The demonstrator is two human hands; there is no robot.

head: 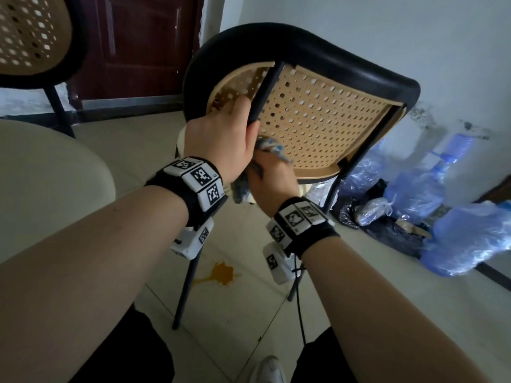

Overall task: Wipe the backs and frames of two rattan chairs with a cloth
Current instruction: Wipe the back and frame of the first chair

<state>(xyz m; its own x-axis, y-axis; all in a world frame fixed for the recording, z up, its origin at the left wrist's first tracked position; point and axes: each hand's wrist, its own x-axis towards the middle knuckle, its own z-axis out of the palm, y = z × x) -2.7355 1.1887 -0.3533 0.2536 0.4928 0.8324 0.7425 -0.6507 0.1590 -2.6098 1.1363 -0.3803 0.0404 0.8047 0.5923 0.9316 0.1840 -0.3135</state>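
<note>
Chair back (318, 117) tan, perforated, black rim; cloth (272, 147) blue-white mottled; floor stain (221, 273) orange.

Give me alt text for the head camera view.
The left hand grips the black strut behind a rattan chair back while the right hand holds a cloth against it. A second rattan chair stands upper left.

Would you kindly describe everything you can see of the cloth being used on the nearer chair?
The cloth is a crumpled, soft-looking rag in blue, grey and white. Only parts show: a bunch pokes out against the tan perforated chair back, and a darker fold hangs below the hands. The right hand grips it from beneath, and the left hand, which holds the black strut, covers its upper side.
</note>
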